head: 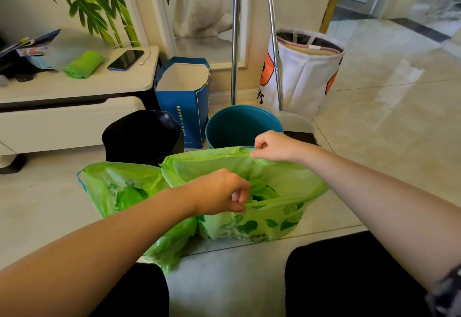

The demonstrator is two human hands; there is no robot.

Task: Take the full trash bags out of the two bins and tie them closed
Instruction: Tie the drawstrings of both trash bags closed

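Observation:
Two green trash bags stand on the floor in front of me. The right bag point(287, 187) is open at the top, with crumpled contents showing inside. My right hand point(273, 145) pinches its far rim, where a blue drawstring shows. My left hand point(222, 192) grips its near rim. The left bag point(117, 187) leans beside it, untouched, its mouth loosely open. Behind the bags stand a black bin point(142, 134) and a teal bin point(239, 124), both without liners.
A blue paper bag point(182, 97) stands between the bins against the wall. Two metal poles point(235, 42) and a white laundry basket point(304, 72) are behind the teal bin. A low white cabinet point(74, 89) at left holds a green bag roll point(83, 64) and a phone point(126, 59). My knees frame the bottom.

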